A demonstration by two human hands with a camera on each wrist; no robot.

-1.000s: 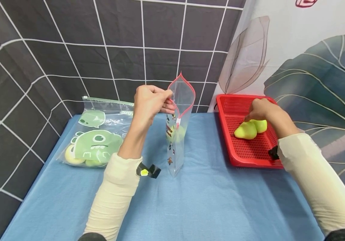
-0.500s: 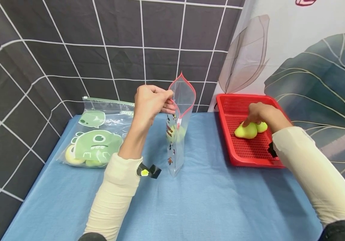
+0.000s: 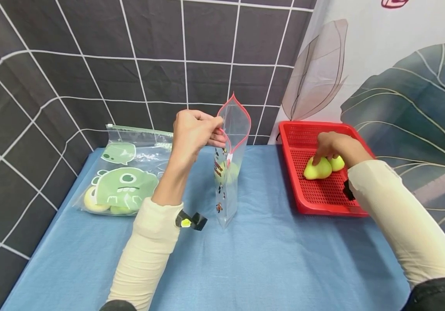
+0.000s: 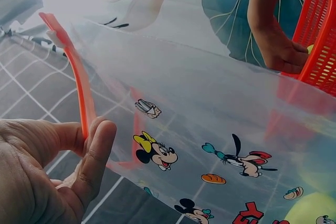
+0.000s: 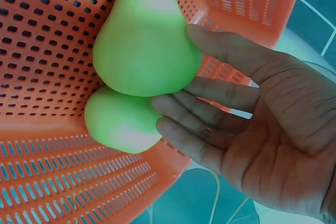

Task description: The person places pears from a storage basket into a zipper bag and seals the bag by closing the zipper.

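The left arm reached forward over the table [image 3: 245, 268], the left hand [image 3: 196, 131] raised with the wrist bent. Its grip was pinched, thumb against fingers, on the red-edged rim of a clear bag [image 3: 228, 194]. The bag stood upright with its mouth spread apart; cartoon figures were printed on its side, and a yellow-green fruit [image 4: 311, 209] was visible inside, low down.

The right arm extended to a red basket [image 3: 335, 210], the right hand [image 3: 336, 147] lowered over its interior. Its grip was closed about the larger pear [image 3: 316, 169], thumb and fingertips on the skin. Whether that pear bore on the basket floor could not be determined. A smaller pear [image 3: 337, 163] lay in the basket directly against it; the lower fingertips were at its edge, contact uncertain.

A second bag [image 3: 127, 181], printed with a green cartoon creature, lay left of the left forearm, with a pale yellow fruit [image 3: 93, 202] and a green one [image 3: 121, 210] visible at its bottom.
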